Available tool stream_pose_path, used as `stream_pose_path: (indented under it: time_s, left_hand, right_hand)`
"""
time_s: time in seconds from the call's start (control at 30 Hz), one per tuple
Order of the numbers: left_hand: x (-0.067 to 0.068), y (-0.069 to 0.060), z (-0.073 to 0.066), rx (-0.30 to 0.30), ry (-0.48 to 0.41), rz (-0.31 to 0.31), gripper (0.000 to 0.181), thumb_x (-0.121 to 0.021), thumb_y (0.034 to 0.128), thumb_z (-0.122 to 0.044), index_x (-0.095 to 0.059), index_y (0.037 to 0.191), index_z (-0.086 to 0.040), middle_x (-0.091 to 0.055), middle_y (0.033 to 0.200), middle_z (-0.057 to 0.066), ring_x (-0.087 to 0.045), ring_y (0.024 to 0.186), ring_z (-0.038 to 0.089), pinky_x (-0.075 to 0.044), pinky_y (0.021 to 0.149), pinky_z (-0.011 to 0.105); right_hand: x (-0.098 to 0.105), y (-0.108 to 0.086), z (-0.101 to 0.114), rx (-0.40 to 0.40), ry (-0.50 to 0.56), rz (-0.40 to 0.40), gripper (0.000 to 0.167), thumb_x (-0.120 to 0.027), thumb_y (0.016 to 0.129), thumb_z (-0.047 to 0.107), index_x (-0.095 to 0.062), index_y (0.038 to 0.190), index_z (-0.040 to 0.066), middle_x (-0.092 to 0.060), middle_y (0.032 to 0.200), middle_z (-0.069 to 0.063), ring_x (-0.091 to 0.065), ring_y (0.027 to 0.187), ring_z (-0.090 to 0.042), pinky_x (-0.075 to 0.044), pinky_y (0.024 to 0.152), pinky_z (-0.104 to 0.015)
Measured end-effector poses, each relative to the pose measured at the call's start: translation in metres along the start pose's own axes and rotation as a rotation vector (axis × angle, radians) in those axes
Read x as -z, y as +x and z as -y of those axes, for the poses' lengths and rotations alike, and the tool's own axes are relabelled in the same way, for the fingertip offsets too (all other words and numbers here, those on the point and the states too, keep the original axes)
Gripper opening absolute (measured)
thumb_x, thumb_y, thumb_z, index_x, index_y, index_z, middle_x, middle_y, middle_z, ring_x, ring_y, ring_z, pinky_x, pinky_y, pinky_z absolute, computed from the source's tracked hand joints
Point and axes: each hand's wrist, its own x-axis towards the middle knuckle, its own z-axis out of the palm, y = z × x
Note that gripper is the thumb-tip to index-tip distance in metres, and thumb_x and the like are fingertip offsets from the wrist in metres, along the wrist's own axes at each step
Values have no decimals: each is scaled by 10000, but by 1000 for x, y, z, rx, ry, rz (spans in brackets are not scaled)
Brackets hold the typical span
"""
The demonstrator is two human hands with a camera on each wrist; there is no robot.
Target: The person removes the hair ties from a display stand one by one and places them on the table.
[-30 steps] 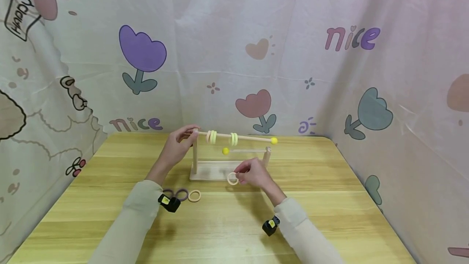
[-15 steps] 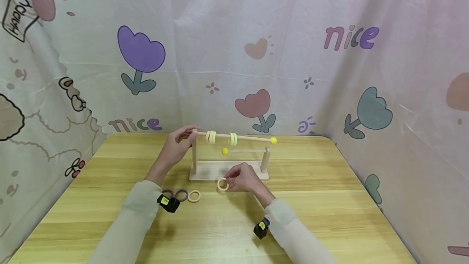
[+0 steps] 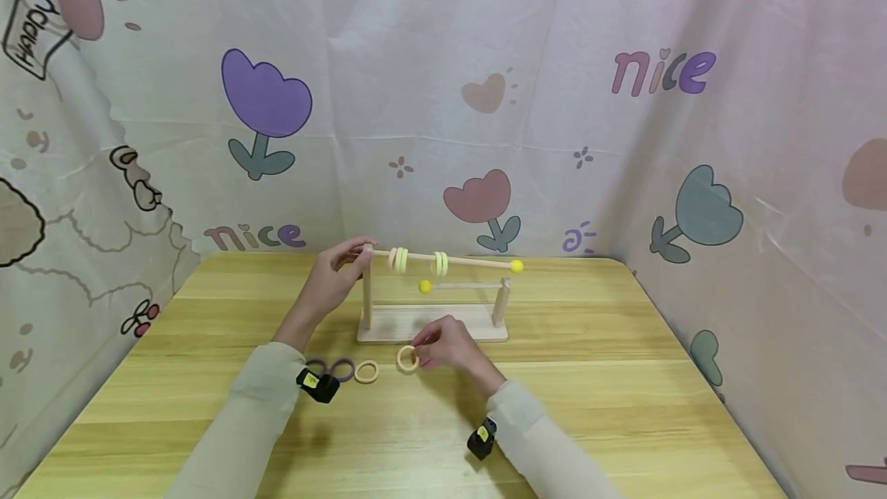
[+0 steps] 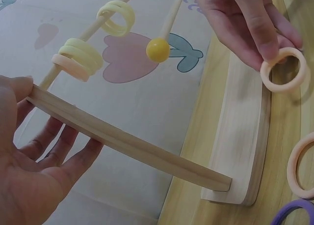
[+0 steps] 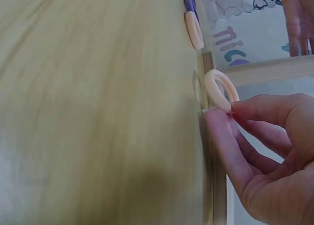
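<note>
My left hand (image 3: 330,283) holds the top of the left post of a wooden stand (image 3: 433,322), thumb on one side and fingers behind it. From that post a rod (image 3: 478,261) reaches right to a yellow ball. One peach ring (image 4: 71,68) and several pale yellow-green rings (image 3: 441,263) hang on the rod. Between thumb and fingertips, my right hand (image 3: 449,345) pinches a peach ring (image 3: 407,359), just in front of the stand's base. Another peach ring (image 3: 366,372) lies on the table to its left, beside a purple ring (image 3: 343,370).
A second purple ring (image 3: 317,366) lies partly behind the left wrist camera. The shorter right post (image 3: 502,303) carries a lower rod with a yellow ball (image 3: 426,286) pointing left. Behind the wooden table (image 3: 610,376) hangs a printed curtain (image 3: 388,98).
My right hand has moved left and toward me, carrying the pinched peach ring closer to the rings on the table. My left hand has stayed on the post.
</note>
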Motion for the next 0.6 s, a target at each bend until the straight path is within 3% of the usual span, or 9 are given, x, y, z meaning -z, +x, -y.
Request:
stream_pose_path:
  time_s: [0.27,0.6]
  left_hand:
    - [1,-1,-3,2,-8,4,381,-559,1074,-306,-637,1359,-65,-635,1254,161,-583,1116,140,-543,848,153]
    - [1,-1,-4,9,-5,4,374,-560,1074,-317,-644,1356,-87,-638,1259,166,-581,1133,154,-532,858,136]
  right_hand:
    - [-13,1,0,-19,-10,13,82,-745,885,-38,-772,956,-70,-768,826,-194,-732,631,-203,-635,612,-323]
    - [-23,2,3,-30,-18,-2,40,-768,862,-48,-777,900,-54,-766,792,-188,-746,628,-259,-627,592,-301]
